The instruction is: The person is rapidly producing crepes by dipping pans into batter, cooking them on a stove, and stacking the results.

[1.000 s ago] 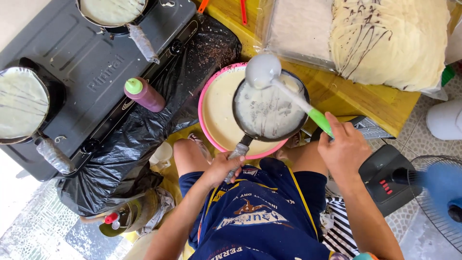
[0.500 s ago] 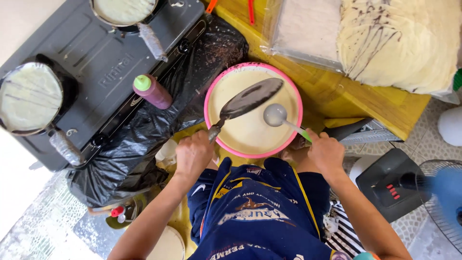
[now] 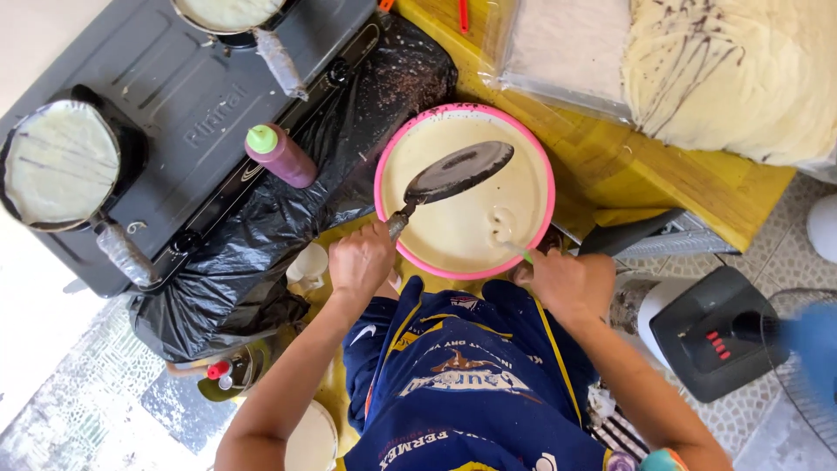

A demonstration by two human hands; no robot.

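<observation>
Pale batter could drip from the tilted pan (image 3: pixel 459 171) clutched by the left hand (image 3: pixel 360 260), or slop over the pink bowl (image 3: pixel 545 166) as the right hand (image 3: pixel 567 283), closed on the ladle (image 3: pixel 506 228), scoops.

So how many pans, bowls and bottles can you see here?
Pans: 3, one in the left hand over the batter, two on the stove
Pink bowl: 1
Squeeze bottle: 1
Total: 5
</observation>
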